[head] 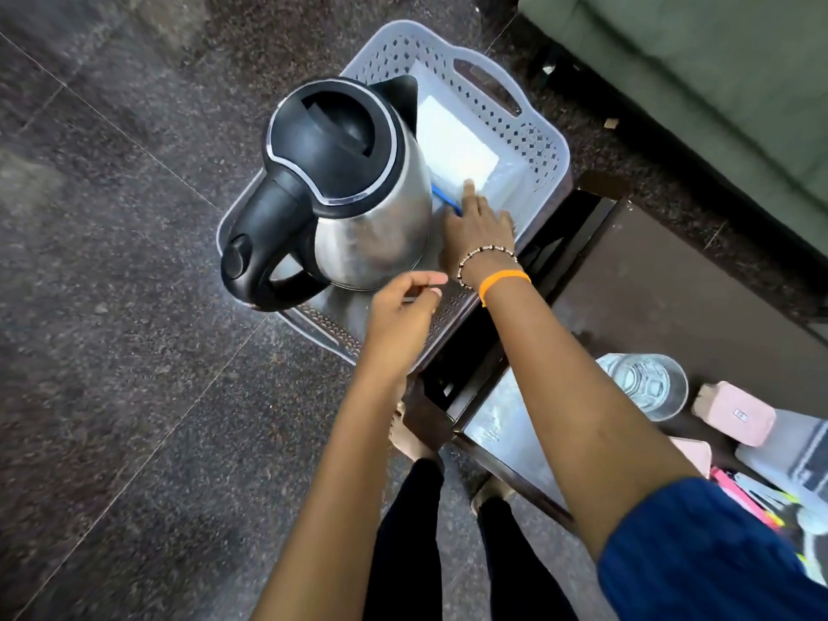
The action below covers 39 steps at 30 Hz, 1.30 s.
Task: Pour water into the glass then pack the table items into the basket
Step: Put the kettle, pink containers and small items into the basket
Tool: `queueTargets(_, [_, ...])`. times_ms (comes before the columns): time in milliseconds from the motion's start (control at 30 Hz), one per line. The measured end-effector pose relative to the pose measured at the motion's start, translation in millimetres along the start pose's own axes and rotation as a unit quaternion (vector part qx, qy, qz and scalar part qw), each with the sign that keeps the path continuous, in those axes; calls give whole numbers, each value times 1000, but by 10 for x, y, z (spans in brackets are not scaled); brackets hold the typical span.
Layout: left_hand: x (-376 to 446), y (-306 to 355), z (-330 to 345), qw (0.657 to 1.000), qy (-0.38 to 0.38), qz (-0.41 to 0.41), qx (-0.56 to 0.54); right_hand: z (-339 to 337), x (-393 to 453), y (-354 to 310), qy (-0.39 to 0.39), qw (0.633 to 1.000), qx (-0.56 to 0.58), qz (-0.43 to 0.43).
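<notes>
A steel kettle [354, 190] with a black lid and handle stands upright inside the grey perforated basket [533, 132]. My right hand [479, 226] reaches into the basket beside the kettle, fingers straight, touching a white box [452, 145] and a blue-edged item [446, 200]. My left hand [405, 311] hovers just below the kettle's base with loosely curled fingers, holding nothing. A glass [643, 387] filled with water stands on the dark table [663, 284] at the right.
The basket sits at the table's left end, over the dark stone floor [112, 307]. A pink pouch [735, 414], a clear container [788, 450] and coloured pens [748, 499] lie at the right edge. A green sofa [717, 60] stands behind.
</notes>
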<state>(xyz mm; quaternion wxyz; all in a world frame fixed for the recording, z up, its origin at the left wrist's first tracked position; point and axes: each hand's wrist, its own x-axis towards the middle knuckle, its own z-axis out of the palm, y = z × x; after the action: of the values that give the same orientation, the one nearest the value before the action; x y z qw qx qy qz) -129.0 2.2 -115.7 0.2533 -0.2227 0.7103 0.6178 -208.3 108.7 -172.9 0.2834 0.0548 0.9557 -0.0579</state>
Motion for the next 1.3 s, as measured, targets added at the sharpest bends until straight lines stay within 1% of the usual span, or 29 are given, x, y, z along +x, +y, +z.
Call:
queueTargets(33, [20,-2,-32,1000,-3,2,-2,7,10,1,5,1000,-3,3])
queueTargets(67, [27,-3,-57,1000,-6,3,-5,0,10,6,29,999,9,10])
queueTargets(133, [22,-10,-87,1000,-12,-3,-8,-54,-13,38,126,989,74,19])
queueTargets(167, [0,-16,-94,1000,-13,-9,-10,-89,-53,58,181,974,132,14])
queueTargets(200, [-17,-11,-91,1000,-11,-11,-12,-140,-114,85,239,946,217,14])
queueTargets(233, [-41,-3,-82,1000,-8,-8,-16,-198,-205,111,287,904,315,19])
queueTargets(267, [-71,10,-64,1000,-3,-3,-22,-254,-308,150,329,852,407,31])
queueTargets(300, [-108,29,-37,1000,1,5,-29,-302,-422,195,355,804,474,48])
queueTargets(333, [-144,48,0,999,5,13,-39,-328,-532,234,362,769,523,66])
queueTargets(400, [-234,86,127,997,15,25,-67,-328,-764,352,337,700,622,97])
queueTargets(467, [-313,126,289,995,12,25,-91,-291,-1027,485,293,614,722,129])
queueTargets(533, [-378,146,459,994,-26,17,-108,-211,-1296,621,241,530,799,152])
queueTargets(567, [-412,154,546,992,-50,14,-114,-145,-1420,704,221,497,824,159])
queueTargets(600, [-450,140,640,991,-71,14,-113,-61,-1547,811,207,478,837,166])
queueTargets(633, [-478,119,713,991,-84,19,-100,22,-1652,909,193,480,839,171])
queueTargets(700, [-539,32,863,993,-108,28,-42,200,-1867,1119,173,505,825,184])
queueTargets(767, [-603,-74,1041,988,-155,20,15,389,-2047,1348,179,527,807,198])
queueTargets(833, [-690,-192,1233,976,-211,-12,56,556,-2171,1603,231,559,767,217])
queueTargets(867, [-743,-267,1362,970,-230,-30,77,636,-2220,1773,267,566,746,227])
queueTargets(967, [-873,-474,1683,957,-243,-56,146,782,-2229,2294,374,562,695,246])
queueTargets(1033, [-961,-575,1853,954,-249,-48,161,855,-2159,2624,424,583,649,244])
queueTargets(1100, [-1046,-662,2015,953,-253,-41,161,926,-2046,2907,441,619,602,245])
queueTargets(1167, [-1107,-747,2132,950,-258,-45,170,1008,-1895,3061,414,664,569,253])
queueTargets(1200, [-1139,-802,2206,947,-262,-50,178,1058,-1828,3115,381,689,559,260])
queueTargets(1267, [-1174,-915,2344,942,-269,-60,190,1179,-1701,3189,284,746,541,265])
queueTargets(1300, [-1183,-975,2403,942,-268,-65,194,1243,-1646,3206,230,782,516,264])
